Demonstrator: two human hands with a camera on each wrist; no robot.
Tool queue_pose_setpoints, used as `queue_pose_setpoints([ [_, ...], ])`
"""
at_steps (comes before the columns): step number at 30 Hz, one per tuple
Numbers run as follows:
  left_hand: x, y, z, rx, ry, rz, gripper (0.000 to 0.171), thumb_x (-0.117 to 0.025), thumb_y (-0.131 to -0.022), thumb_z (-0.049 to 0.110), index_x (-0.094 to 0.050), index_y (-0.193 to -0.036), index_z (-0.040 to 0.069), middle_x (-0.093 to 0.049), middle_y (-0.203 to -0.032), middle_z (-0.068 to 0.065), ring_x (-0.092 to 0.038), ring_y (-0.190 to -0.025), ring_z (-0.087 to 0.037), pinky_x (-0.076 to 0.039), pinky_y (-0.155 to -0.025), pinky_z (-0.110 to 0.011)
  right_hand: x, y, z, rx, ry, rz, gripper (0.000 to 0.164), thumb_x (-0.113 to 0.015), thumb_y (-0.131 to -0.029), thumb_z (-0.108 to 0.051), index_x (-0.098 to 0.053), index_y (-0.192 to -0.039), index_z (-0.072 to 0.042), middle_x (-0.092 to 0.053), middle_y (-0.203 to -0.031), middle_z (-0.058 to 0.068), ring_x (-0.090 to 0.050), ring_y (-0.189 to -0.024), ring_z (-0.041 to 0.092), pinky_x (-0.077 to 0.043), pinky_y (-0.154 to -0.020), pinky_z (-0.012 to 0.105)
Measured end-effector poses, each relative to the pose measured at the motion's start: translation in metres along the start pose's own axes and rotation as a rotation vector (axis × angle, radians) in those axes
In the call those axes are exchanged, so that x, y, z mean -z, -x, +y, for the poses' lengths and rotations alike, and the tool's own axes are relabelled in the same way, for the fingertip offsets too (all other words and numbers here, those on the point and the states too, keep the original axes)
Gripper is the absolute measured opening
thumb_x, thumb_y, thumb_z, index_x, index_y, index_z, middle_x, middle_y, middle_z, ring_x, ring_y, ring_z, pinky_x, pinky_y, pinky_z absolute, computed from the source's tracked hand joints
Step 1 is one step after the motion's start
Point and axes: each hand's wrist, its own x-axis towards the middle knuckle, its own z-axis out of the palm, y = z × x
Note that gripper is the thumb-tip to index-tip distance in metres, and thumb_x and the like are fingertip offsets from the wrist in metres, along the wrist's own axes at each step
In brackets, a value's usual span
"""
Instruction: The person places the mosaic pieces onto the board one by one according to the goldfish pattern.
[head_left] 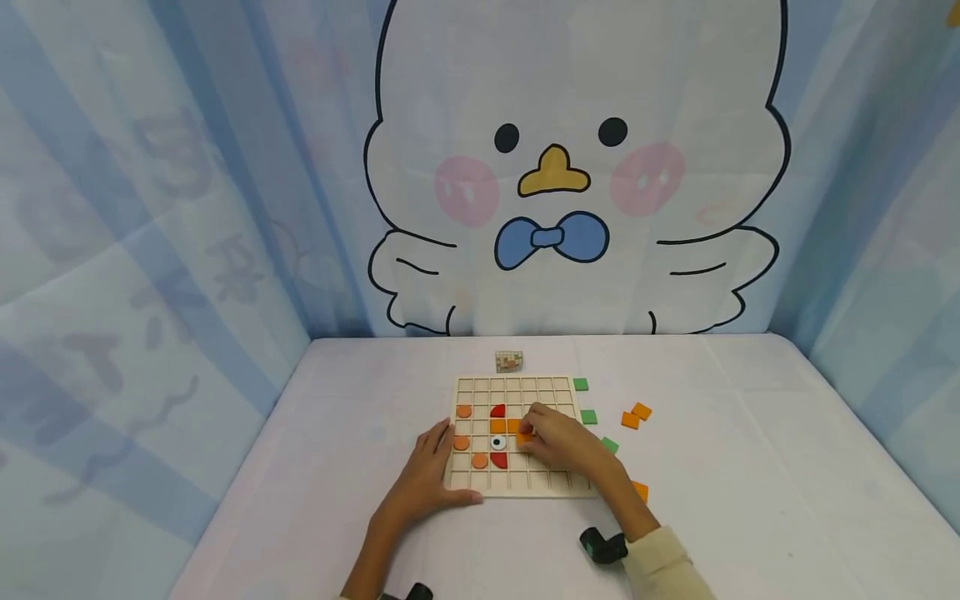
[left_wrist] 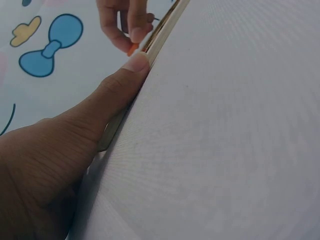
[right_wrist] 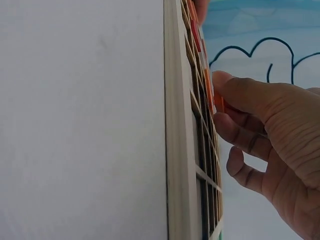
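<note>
A wooden grid board (head_left: 538, 481) lies flat on the table, with shallow square cells. My left hand (head_left: 429, 477) rests at its near left corner, fingers along the left side and thumb (left_wrist: 117, 87) against the near edge. Over the middle of the board, my right hand (head_left: 564, 440) pinches an orange square tile (right_wrist: 219, 102) between thumb and fingertips, right at the grid. Beside that tile, two orange squares (head_left: 498, 426) sit in cells. An eye-patterned disc (head_left: 498, 442) lies below them, with a red quarter piece (head_left: 498, 411) above and another red quarter piece (head_left: 498, 461) below.
Several orange discs (head_left: 462, 443) occupy cells on the board's left. Green squares (head_left: 588, 417) and loose orange squares (head_left: 631, 420) lie to the right. A small patterned card (head_left: 509, 361) is behind the board. Patterned curtains (head_left: 225, 208) surround the table (head_left: 720, 467).
</note>
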Motion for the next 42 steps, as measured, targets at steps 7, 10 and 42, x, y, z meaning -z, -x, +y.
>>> queue_pose_setpoints([
  [7, 0.002, -0.002, -0.002, -0.015, -0.007, 0.008, 0.123, -0.074, -0.066, 0.072, -0.021, -0.156, 0.008, -0.019, -0.162, -0.011, -0.022, -0.147, -0.031, -0.032, -0.115, -0.051, -0.002, -0.007, -0.006, 0.027, 0.032, 0.008, 0.024, -0.072, -0.09, -0.028, -0.068, -0.104, -0.009, -0.059, -0.101, -0.001, -0.056, -0.083, 0.01, -0.054, -0.08, 0.029],
  [10, 0.002, -0.003, -0.002, -0.014, -0.006, 0.004, 0.123, -0.074, -0.066, 0.072, -0.021, -0.156, 0.008, -0.018, -0.162, -0.011, -0.022, -0.147, -0.031, -0.031, -0.116, -0.051, -0.004, -0.009, -0.006, 0.012, 0.049, -0.004, 0.025, -0.072, -0.089, -0.028, -0.068, -0.105, -0.009, -0.059, -0.101, 0.0, -0.056, -0.083, 0.01, -0.055, -0.081, 0.03],
  [42, -0.001, -0.001, -0.002, -0.014, -0.01, 0.004, 0.123, -0.074, -0.066, 0.073, -0.022, -0.156, 0.008, -0.019, -0.162, -0.012, -0.023, -0.146, -0.031, -0.032, -0.115, -0.051, -0.005, -0.008, -0.011, -0.039, 0.018, -0.027, 0.024, -0.073, -0.089, -0.025, -0.068, -0.105, -0.009, -0.058, -0.102, -0.002, -0.055, -0.084, 0.01, -0.054, -0.081, 0.031],
])
